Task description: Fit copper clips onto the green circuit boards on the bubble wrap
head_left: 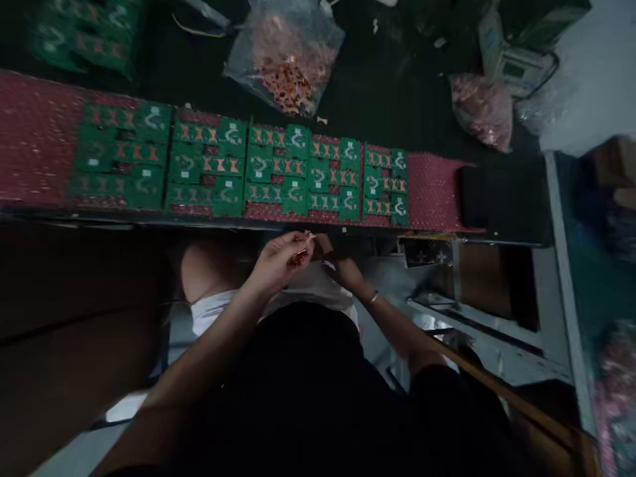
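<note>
My left hand (281, 260) is raised just below the table's front edge, its fingers pinched on small copper parts (301, 254). My right hand (342, 268) is close beside it, fingers curled toward the same spot, with a bracelet on the wrist. What the right fingers hold is hidden. Above both hands, several green circuit boards (278, 169) carrying copper pieces lie side by side in a row on a red mat (432, 189).
A clear bag of copper parts (288, 59) lies on the dark table behind the boards, and a second bag (484, 109) sits to the right. More green boards (84, 33) rest at the back left. A small scale-like device (517, 63) stands at the back right.
</note>
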Demonstrator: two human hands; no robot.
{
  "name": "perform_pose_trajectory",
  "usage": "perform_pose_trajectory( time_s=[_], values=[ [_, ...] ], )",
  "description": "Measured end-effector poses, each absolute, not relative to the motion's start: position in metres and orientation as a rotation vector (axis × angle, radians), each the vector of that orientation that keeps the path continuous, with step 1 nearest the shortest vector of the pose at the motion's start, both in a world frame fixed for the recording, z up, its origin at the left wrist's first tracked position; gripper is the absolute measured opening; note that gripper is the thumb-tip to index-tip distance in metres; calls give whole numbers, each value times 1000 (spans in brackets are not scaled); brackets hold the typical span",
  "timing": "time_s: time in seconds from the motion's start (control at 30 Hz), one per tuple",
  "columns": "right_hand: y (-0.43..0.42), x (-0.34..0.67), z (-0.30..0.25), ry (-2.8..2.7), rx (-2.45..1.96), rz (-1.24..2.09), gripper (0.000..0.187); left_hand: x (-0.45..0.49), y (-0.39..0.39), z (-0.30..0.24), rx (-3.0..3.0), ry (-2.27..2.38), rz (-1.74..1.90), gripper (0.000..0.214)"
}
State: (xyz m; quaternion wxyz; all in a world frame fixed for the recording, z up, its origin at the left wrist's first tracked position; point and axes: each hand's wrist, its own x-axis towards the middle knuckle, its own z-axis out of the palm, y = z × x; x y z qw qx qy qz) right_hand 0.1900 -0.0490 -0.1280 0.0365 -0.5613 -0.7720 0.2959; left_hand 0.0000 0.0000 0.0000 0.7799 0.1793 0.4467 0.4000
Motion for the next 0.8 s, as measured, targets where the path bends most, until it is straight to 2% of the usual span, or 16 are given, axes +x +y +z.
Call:
perform_pose_trajectory(
  time_s=[0.13, 0.23, 0.4, 0.5, 0.8],
  values=[
    [-45, 184, -125, -2345, -1745, 851, 18, 1, -4, 2, 395, 956, 854, 25],
    [-50, 177, -97, -2273, -1712, 757, 17, 0, -4, 3, 439, 916, 889, 23],
    [-51, 163, -22, -1832, -1324, 252, 7, 7, -3, 8, 486, 884, 953, 23],
    [-41, 159, 5, -1678, -1195, 71, 12, 14, -2, 13, 453, 829, 937, 24],
    [-31, 156, 3, -1696, -1225, -4, 6, 17, 0, 20, 418, 863, 954, 26]
  ],
)
